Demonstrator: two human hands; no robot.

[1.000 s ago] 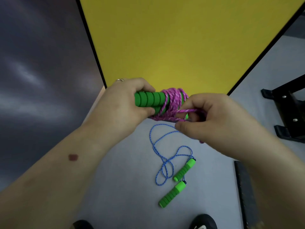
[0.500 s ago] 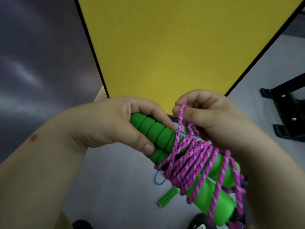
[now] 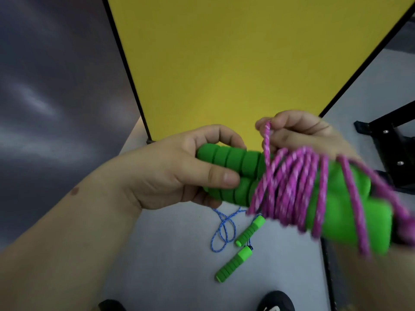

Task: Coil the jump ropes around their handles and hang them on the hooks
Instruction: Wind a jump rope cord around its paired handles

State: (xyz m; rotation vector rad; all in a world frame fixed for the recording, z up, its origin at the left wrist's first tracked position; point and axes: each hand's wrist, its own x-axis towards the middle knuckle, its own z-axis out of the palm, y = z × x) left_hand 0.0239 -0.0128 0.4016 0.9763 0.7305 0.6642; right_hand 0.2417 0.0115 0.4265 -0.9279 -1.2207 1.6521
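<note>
Since 1 second ago the left hand [image 3: 179, 173], gripping 2 green ribbed foam handles [image 3: 238, 176], has raised them while the right hand [image 3: 301, 133] pinches the pink braided rope [image 3: 292, 182], so coiling nears completion.

The bundled green handles [image 3: 292, 189] now lie nearly level, raised from their earlier downward tilt. The right hand [image 3: 301, 133] lifts the pink rope [image 3: 267, 142] end higher.
</note>
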